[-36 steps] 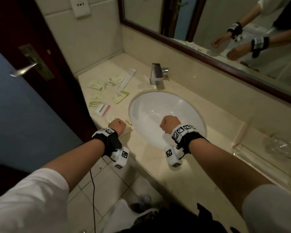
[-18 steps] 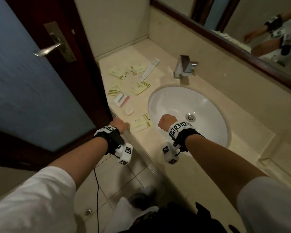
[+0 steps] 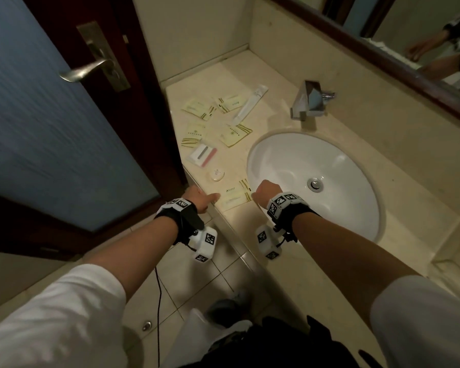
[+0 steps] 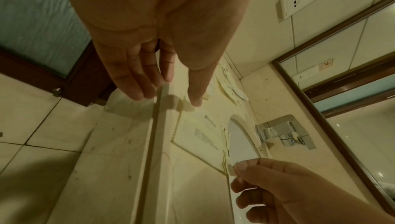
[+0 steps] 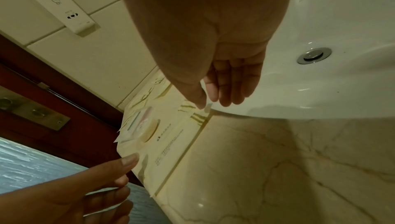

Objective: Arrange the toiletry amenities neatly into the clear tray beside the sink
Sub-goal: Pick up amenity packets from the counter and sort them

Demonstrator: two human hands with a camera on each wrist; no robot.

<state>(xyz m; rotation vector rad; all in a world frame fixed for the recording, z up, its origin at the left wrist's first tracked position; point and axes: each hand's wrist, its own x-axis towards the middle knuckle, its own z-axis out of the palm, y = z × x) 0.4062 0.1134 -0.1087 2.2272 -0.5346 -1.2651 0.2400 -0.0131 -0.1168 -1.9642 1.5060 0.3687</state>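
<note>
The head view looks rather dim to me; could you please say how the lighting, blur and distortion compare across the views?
Head view: dim, door streaked, edges bowed. Left wrist view: yellow cast, counter edge sharp. Right wrist view: glare on the sink.
</note>
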